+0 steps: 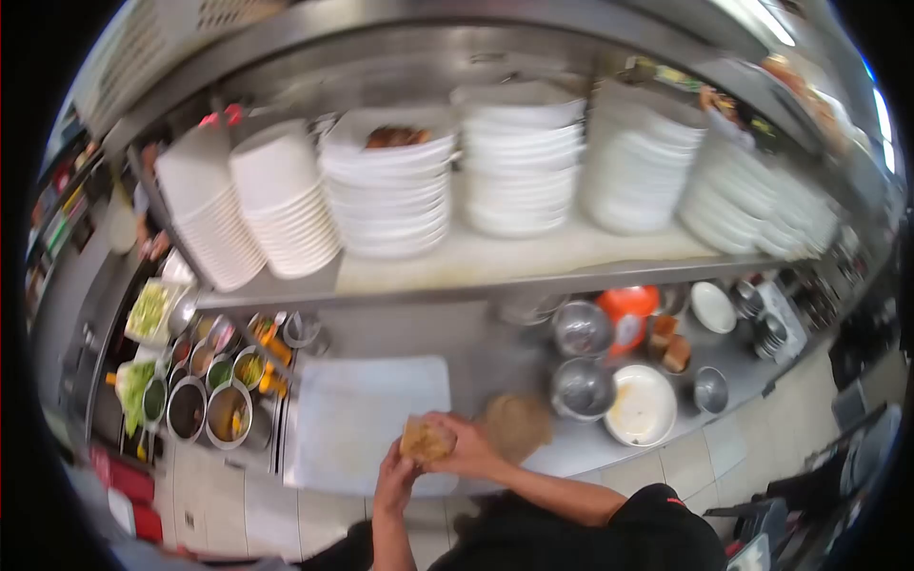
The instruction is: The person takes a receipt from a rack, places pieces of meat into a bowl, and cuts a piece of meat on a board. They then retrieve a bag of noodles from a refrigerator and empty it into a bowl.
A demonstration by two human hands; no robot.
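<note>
A golden-brown piece of food that looks like bread (426, 441) is gripped between both my hands over the front of a white cutting board (367, 400). My left hand (395, 473) holds it from the lower left, fingers closed along its edge. From the right side, my right hand (466, 447) wraps around it, the fingers over its far edge. A flat brown, paper-like piece (517, 426) lies on the steel counter (400, 328) beside my right hand.
White dishes (386, 205) stand stacked along the shelf above. Metal containers of food (228, 414) crowd the left. To the right sit metal bowls (583, 388), a white bowl (642, 406), an orange bowl (628, 309) and brown bread-like pieces (671, 347).
</note>
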